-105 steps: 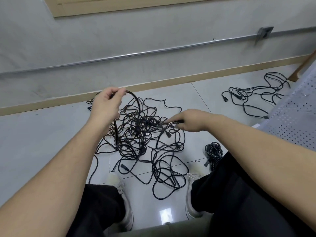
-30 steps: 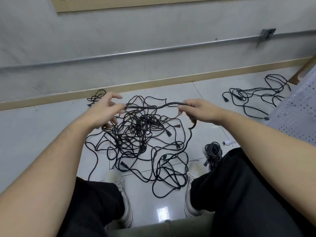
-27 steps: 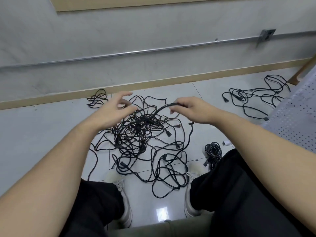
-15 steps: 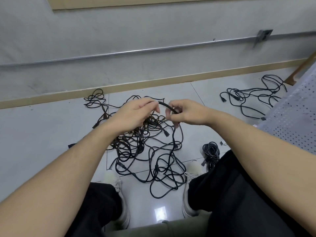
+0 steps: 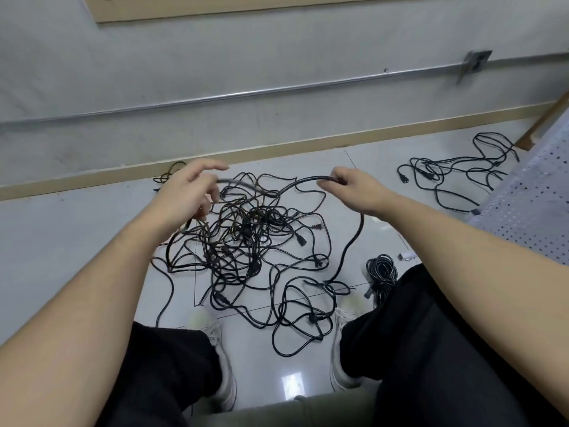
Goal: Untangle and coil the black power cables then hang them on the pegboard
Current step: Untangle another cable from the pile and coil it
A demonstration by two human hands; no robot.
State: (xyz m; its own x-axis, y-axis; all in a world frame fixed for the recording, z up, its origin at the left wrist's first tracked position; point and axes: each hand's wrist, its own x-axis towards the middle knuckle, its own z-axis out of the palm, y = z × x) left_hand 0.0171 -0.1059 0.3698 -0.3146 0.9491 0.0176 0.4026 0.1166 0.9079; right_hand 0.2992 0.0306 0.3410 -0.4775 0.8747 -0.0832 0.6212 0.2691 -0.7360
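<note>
A seated person is working above a large tangle of black power cables (image 5: 252, 241) lying on the tiled floor (image 5: 61, 241) between 2 white shoes. Right of the tangle, a perforated white pegboard (image 5: 529, 217) is leaning at the frame edge, with a looser cable bunch (image 5: 455, 177) lying behind it. A small coiled cable (image 5: 381, 269) is sitting just right of the tangle. Above the tangle, the right hand (image 5: 354, 191) is pinching 1 raised cable (image 5: 277, 189); the left hand (image 5: 184, 195) is holding its other stretch, forefinger extended.
</note>
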